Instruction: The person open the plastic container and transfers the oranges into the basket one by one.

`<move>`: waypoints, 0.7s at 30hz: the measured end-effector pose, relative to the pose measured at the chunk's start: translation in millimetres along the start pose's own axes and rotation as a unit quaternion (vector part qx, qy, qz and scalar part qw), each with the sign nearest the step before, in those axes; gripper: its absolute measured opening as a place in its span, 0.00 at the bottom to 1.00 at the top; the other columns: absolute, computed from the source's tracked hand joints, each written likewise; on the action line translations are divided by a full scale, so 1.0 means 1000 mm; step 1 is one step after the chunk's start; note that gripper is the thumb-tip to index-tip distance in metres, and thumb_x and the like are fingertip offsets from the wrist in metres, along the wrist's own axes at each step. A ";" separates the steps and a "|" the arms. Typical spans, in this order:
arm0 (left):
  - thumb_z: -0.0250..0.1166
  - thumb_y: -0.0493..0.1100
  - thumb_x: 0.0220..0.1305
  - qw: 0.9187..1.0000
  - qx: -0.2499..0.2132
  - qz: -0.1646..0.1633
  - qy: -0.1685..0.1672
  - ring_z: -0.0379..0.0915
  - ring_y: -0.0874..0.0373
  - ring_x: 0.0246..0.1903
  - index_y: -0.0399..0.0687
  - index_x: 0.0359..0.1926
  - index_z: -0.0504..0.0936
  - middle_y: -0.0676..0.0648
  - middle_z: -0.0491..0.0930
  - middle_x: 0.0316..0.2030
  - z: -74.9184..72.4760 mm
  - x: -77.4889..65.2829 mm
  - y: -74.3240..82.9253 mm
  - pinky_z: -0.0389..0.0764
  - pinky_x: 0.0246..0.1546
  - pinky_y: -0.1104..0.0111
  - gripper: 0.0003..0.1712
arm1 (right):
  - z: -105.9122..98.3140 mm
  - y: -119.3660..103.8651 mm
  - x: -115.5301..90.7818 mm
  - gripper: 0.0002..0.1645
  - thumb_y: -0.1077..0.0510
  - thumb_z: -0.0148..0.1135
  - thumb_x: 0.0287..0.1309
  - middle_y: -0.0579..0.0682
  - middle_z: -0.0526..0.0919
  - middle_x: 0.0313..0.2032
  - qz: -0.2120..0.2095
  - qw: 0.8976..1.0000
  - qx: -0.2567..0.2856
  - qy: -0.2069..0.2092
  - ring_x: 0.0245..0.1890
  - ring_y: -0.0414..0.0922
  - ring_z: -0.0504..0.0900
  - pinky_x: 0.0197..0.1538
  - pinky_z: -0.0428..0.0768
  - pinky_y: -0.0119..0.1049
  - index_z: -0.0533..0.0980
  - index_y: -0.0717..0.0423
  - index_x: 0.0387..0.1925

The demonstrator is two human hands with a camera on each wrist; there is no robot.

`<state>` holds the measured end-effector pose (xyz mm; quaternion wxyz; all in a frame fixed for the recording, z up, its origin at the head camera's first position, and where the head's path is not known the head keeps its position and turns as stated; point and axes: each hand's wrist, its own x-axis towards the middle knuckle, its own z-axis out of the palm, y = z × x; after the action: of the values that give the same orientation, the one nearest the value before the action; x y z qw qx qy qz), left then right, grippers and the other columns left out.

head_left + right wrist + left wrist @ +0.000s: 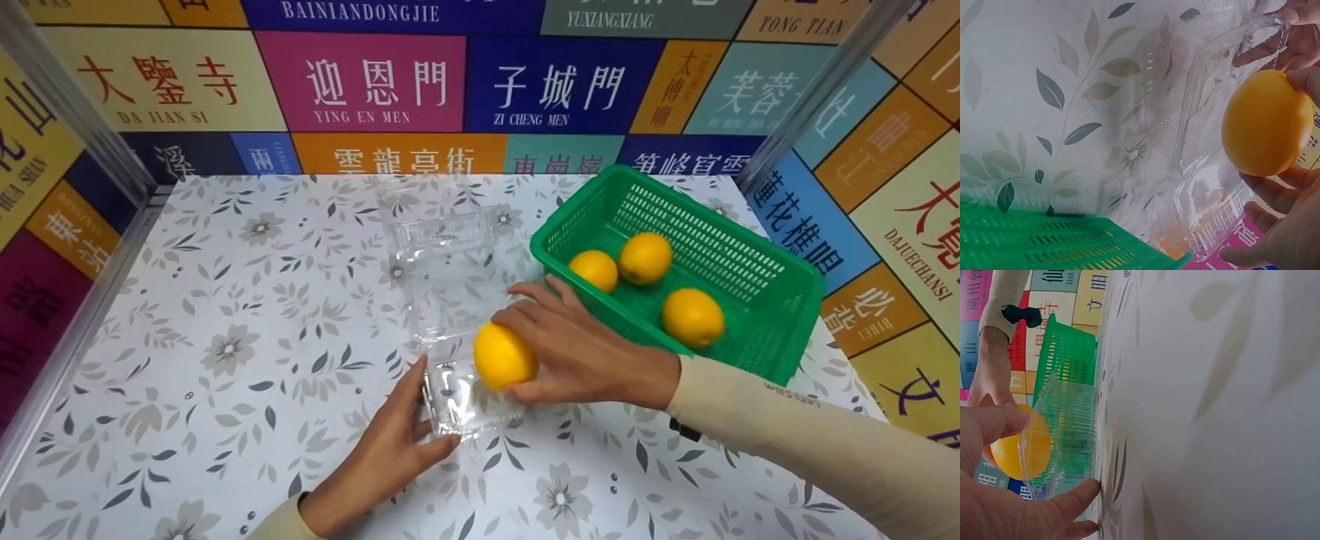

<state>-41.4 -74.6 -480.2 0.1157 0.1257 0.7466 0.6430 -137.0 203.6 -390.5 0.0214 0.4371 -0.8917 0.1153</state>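
Note:
My right hand (577,349) holds an orange (504,357) between thumb and fingers, over the near compartment of a clear plastic clamshell box (469,412). At the box's near left corner, my left hand (386,454) grips the rim; its thumb lies along the front and its fingers along the side. In the left wrist view, the orange (1010,453) shows partly behind the clear wall (1072,405). The right wrist view has the orange (1266,124) beside the box's ridged rim (1185,140). Whether the orange touches the box, I cannot tell.
A green plastic basket (806,315) stands to the right, holding several items: oranges (693,318) are visible inside. More clear plastic (446,232) stretches behind the near compartment. Panels printed with characters (375,82) wall off the back and sides of the flower-patterned table (225,420).

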 end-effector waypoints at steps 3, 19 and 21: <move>0.78 0.31 0.62 1.000 0.009 -0.005 0.004 0.60 0.33 0.80 0.37 0.89 0.42 0.27 0.51 0.85 0.000 0.000 0.001 0.80 0.68 0.60 0.67 | -0.003 0.003 -0.001 0.45 0.35 0.78 0.56 0.53 0.86 0.61 -0.004 1.000 -0.002 0.015 0.77 0.57 0.69 0.79 0.57 0.75 0.77 0.56 0.67; 0.77 0.30 0.62 1.000 -0.003 0.000 0.001 0.58 0.32 0.81 0.36 0.89 0.41 0.27 0.48 0.85 0.000 0.000 0.000 0.80 0.68 0.60 0.67 | -0.026 0.024 -0.004 0.47 0.36 0.80 0.56 0.55 0.87 0.61 0.005 0.998 -0.005 0.055 0.77 0.59 0.70 0.79 0.59 0.73 0.77 0.58 0.68; 0.77 0.29 0.62 1.000 -0.004 0.000 0.001 0.59 0.32 0.80 0.35 0.89 0.41 0.26 0.49 0.85 0.000 0.000 0.000 0.80 0.68 0.60 0.67 | -0.028 0.027 -0.004 0.47 0.36 0.80 0.55 0.55 0.87 0.61 0.005 0.998 -0.006 0.062 0.77 0.60 0.70 0.78 0.60 0.74 0.77 0.58 0.67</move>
<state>-41.2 -74.9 -479.8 0.1156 0.1244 0.7439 0.6463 -157.6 229.0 -369.1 0.0786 0.4242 -0.8917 0.1370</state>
